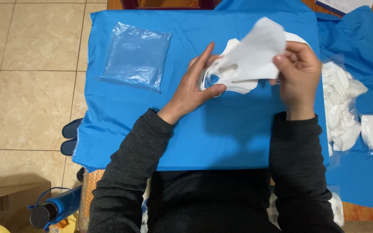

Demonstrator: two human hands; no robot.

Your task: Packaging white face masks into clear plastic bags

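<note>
Dark charcoal knit sleeves [134, 164] down to both wrists, bare hands, matching dark trousers [208, 203].

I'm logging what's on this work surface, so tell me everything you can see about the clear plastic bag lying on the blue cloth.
The clear plastic bag is a thin, see-through, roughly square pouch with a crinkled, glossy surface that lets the blue cloth show through. It looks flat and empty, lying slightly askew near the cloth's far left corner. Nothing touches it except the cloth; the left hand is apart from it.
</note>
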